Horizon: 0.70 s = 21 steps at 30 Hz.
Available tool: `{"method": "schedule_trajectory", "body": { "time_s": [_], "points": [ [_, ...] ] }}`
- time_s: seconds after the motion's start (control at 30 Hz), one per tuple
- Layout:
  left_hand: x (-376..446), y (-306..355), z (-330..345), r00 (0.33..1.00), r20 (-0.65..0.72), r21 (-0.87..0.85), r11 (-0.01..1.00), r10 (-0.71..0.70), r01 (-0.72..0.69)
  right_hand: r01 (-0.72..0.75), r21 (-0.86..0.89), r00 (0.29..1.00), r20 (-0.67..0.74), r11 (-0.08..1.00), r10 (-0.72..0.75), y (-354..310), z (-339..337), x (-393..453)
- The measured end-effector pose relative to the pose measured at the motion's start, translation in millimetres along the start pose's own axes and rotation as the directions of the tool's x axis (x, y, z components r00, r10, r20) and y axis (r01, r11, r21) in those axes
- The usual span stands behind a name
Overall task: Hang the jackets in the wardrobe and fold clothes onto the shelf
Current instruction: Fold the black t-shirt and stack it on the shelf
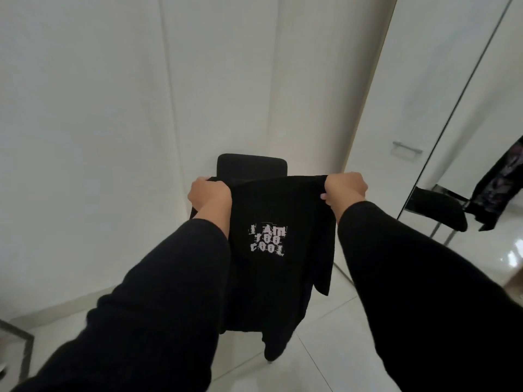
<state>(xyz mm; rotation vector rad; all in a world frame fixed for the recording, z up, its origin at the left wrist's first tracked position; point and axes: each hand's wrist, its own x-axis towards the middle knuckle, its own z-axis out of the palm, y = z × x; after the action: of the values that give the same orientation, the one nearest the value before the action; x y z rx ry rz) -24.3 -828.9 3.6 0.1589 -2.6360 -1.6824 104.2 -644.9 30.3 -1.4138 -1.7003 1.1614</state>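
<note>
A black T-shirt [280, 273] with a white "I AM TOO COOL" print hangs in front of me, held up by its top edge. My left hand [208, 195] grips the top left corner and my right hand [345, 188] grips the top right corner. The shirt hangs down over a black chair, its lower end near the floor. Both my arms are in black sleeves.
The black chair [252, 165] stands behind the shirt against a white wall. A white wardrobe door with a metal handle [407, 149] is at right, beside a mirror [481, 176] reflecting the chair and a dark patterned garment. A metal frame [19, 343] sits at the lower left.
</note>
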Motion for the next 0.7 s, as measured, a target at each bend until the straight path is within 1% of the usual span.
{"method": "schedule_trajectory", "body": {
  "time_s": [0.03, 0.07, 0.13, 0.2, 0.27, 0.33, 0.4, 0.47, 0.5, 0.6, 0.67, 0.7],
  "points": [
    [-4, 1, 1, 1.000, -0.015, -0.040, 0.999, 0.006, -0.007, -0.035, 0.088, 0.999, -0.015, 0.996, 0.036, 0, -1, -2],
    [-8, 2, 2, 0.999, -0.033, -0.081, 0.997, 0.014, -0.017, -0.042, 0.136, 0.999, -0.028, 0.990, 0.046, 1, -1, -2],
    [-14, 3, 2, 0.996, -0.073, -0.138, 0.988, 0.052, -0.062, -0.018, 0.198, 0.999, -0.037, 0.980, 0.026, 0, -2, -6],
    [-18, 5, 2, 0.986, -0.101, -0.152, 0.977, 0.132, -0.146, -0.003, 0.283, 0.998, -0.063, 0.959, 0.022, -2, -2, -12],
    [-22, 6, 0, 0.969, -0.121, -0.154, 0.960, 0.215, -0.232, -0.010, 0.324, 0.998, -0.058, 0.946, 0.030, -4, -2, -14],
    [-22, 9, -1, 0.952, -0.137, -0.188, 0.936, 0.275, -0.297, 0.029, 0.337, 1.000, -0.007, 0.941, -0.029, -10, -1, -16],
    [-20, 12, -3, 0.937, -0.133, -0.228, 0.910, 0.323, -0.347, 0.051, 0.363, 0.999, -0.019, 0.930, -0.048, -15, -4, -15],
    [-18, 14, -4, 0.921, -0.105, -0.241, 0.889, 0.374, -0.389, 0.026, 0.437, 1.000, -0.015, 0.899, -0.022, -22, -7, -16],
    [-17, 15, -5, 0.914, -0.091, -0.242, 0.881, 0.395, -0.405, 0.032, 0.446, 0.999, -0.006, 0.895, -0.032, -25, -7, -16],
    [-15, 21, -8, 0.897, -0.046, -0.299, 0.851, 0.440, -0.433, 0.019, 0.460, 0.993, 0.093, 0.888, -0.070, -32, -9, -20],
    [-13, 28, -11, 0.904, 0.043, -0.395, 0.839, 0.425, -0.375, -0.034, 0.517, 0.982, 0.178, 0.855, -0.069, -30, -11, -19],
    [-10, 32, -13, 0.912, 0.109, -0.476, 0.827, 0.395, -0.301, -0.067, 0.548, 0.972, 0.226, 0.834, -0.070, -29, -11, -17]
  ]
}}
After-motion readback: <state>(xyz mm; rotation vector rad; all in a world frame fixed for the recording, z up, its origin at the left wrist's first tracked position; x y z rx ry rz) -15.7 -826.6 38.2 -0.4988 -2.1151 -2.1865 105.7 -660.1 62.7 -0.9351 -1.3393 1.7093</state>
